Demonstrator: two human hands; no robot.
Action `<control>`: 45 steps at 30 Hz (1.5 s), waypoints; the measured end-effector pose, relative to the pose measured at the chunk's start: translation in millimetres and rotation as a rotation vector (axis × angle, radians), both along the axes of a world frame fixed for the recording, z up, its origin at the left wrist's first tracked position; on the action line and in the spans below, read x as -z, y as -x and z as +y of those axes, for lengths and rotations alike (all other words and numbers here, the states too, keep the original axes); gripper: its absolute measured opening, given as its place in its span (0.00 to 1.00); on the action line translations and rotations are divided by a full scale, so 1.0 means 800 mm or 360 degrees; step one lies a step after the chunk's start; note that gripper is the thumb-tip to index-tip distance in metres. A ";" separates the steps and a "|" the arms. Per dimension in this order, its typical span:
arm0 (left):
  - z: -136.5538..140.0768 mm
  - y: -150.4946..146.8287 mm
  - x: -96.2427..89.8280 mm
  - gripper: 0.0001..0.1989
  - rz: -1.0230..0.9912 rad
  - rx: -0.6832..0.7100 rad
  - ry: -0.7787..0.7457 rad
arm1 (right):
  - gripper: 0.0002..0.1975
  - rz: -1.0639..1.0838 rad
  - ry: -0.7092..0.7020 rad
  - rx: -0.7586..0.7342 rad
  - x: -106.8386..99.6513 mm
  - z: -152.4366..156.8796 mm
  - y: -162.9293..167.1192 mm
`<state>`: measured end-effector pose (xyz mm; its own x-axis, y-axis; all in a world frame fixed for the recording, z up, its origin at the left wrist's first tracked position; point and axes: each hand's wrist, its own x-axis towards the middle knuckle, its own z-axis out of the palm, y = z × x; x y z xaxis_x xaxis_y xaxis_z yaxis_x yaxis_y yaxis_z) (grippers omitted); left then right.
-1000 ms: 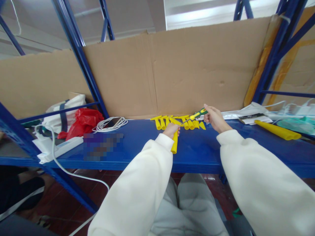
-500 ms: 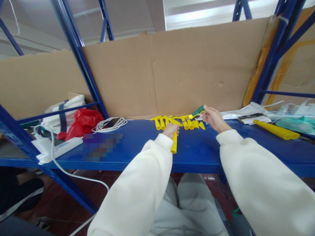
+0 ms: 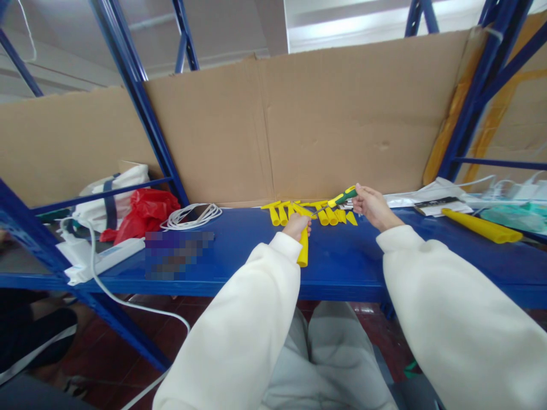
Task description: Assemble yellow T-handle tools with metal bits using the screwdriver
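In the middle of the blue shelf, my left hand (image 3: 296, 226) is closed around a yellow plastic piece (image 3: 303, 250) with a tubular handle that points down toward me. My right hand (image 3: 370, 205) grips the end of a green and yellow screwdriver (image 3: 343, 196). The screwdriver's thin shaft slopes down left to the piece in my left hand; its tip is too small to make out. Behind my hands lies a row of similar yellow pieces (image 3: 278, 214), partly hidden by my left hand. Small yellow wedge-like parts (image 3: 351, 218) lie at the row's right end.
A coiled white cable (image 3: 192, 215), a red plastic bag (image 3: 151, 210) and a white power strip (image 3: 115, 257) are on the left. Toward the right lies a long yellow tubular part (image 3: 481, 225). A cardboard panel (image 3: 325, 125) stands along the back. Blue uprights flank the shelf.
The screwdriver handle has turned, showing its green and yellow sides differently, and my right hand has shifted very slightly. My left hand still holds the yellow piece in place.
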<state>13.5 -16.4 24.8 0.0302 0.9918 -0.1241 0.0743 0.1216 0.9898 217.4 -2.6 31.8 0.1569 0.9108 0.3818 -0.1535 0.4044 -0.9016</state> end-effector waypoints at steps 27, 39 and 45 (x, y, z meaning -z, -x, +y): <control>-0.001 0.000 -0.001 0.16 0.0026 -0.0011 -0.0004 | 0.22 0.0037 -0.0014 -0.0036 -0.004 -0.006 0.004; -0.002 -0.001 -0.001 0.16 0.0008 -0.0013 -0.0026 | 0.27 0.0017 -0.0059 0.0096 0.005 0.008 -0.004; 0.000 -0.001 0.001 0.15 0.0003 -0.0007 -0.0025 | 0.24 0.0001 -0.0097 -0.0033 0.003 0.006 -0.003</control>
